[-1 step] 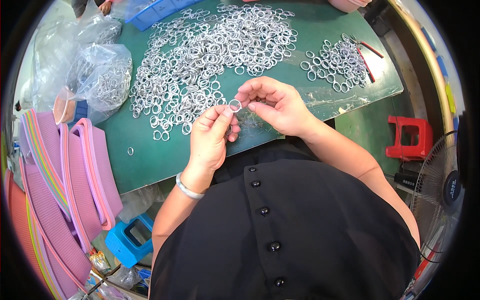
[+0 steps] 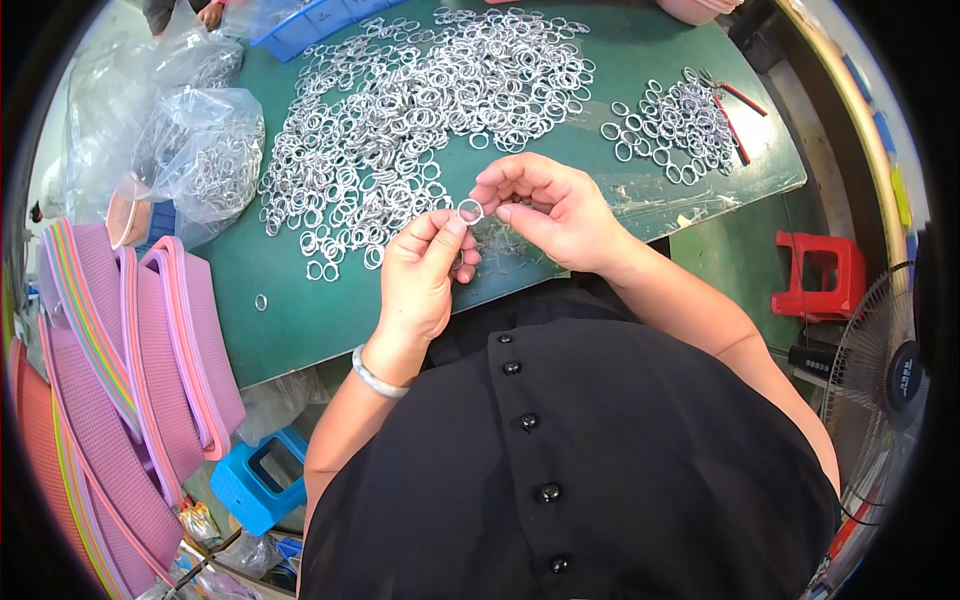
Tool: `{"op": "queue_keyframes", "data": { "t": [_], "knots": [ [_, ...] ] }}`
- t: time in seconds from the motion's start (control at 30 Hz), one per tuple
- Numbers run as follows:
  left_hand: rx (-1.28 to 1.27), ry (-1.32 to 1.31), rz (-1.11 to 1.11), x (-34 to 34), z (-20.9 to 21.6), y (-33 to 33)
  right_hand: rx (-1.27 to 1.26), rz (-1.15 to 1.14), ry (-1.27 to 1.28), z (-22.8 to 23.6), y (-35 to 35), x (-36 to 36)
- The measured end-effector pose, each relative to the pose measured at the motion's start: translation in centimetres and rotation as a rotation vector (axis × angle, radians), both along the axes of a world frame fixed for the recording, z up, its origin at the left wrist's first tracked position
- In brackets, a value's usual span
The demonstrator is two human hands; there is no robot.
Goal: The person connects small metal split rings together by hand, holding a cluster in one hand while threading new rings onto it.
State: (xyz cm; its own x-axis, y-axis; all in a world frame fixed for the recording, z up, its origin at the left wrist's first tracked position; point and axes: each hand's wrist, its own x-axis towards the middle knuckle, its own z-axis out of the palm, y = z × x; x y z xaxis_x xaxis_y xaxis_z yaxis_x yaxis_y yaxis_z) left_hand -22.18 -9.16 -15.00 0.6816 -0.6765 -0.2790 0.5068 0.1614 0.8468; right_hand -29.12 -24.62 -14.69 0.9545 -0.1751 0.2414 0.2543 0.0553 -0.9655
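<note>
Between the thumb and forefinger of my left hand [image 2: 420, 270] is a small silvery metal ring [image 2: 471, 201], held upright over the table's near edge. My right hand [image 2: 560, 215] hovers just right of that ring, its fingers curved and its thumb apart from them; I see nothing between them. Beyond my hands a wide heap of similar rings [image 2: 400, 120] spreads over the green table [image 2: 290, 330]. A smaller pile of rings [image 2: 670, 130] lies to the right, beside red-handled pliers [image 2: 740, 98].
Clear plastic bags of rings [image 2: 210, 160] stand at the left, behind stacked pink and purple baskets [image 2: 180, 340]. A blue bin [image 2: 320, 25] sits at the back. On the floor are a blue stool [image 2: 250, 490] and a red stool [image 2: 845, 278], with a fan [image 2: 870, 380] at the right.
</note>
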Motion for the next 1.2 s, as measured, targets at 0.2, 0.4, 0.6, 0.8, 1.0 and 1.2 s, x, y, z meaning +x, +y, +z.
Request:
{"op": "queue_keyframes", "data": {
  "t": [0.2, 0.4, 0.6, 0.8, 1.0, 1.2],
  "knots": [
    [-0.002, -0.109, 0.009, 0.1, -0.2, 0.2, -0.039, -0.032, 0.002, 0.0, -0.4, -0.1],
    [-0.056, 0.145, 0.057, 0.5, 0.5, 0.4, -1.237, -0.388, -0.096, 0.0, -2.5, 2.7],
    [-0.254, 0.277, -0.028, 1.3, -0.1, 1.1, -1.404, -0.339, -0.063, 0.1, -2.3, 3.1],
    [-0.124, 0.275, -0.031, 1.3, -0.2, 1.1, -1.19, -0.298, -0.03, -0.7, -2.1, 2.4],
    [-0.028, 0.2, -0.035, 1.1, -0.3, 0.8, -1.2, -0.309, 0.035, -0.8, -2.0, 2.7],
    [0.03, 0.169, -0.033, 0.8, 0.1, 0.8, -0.817, -0.19, 0.026, -0.3, -1.7, 2.3]
  ]
}}
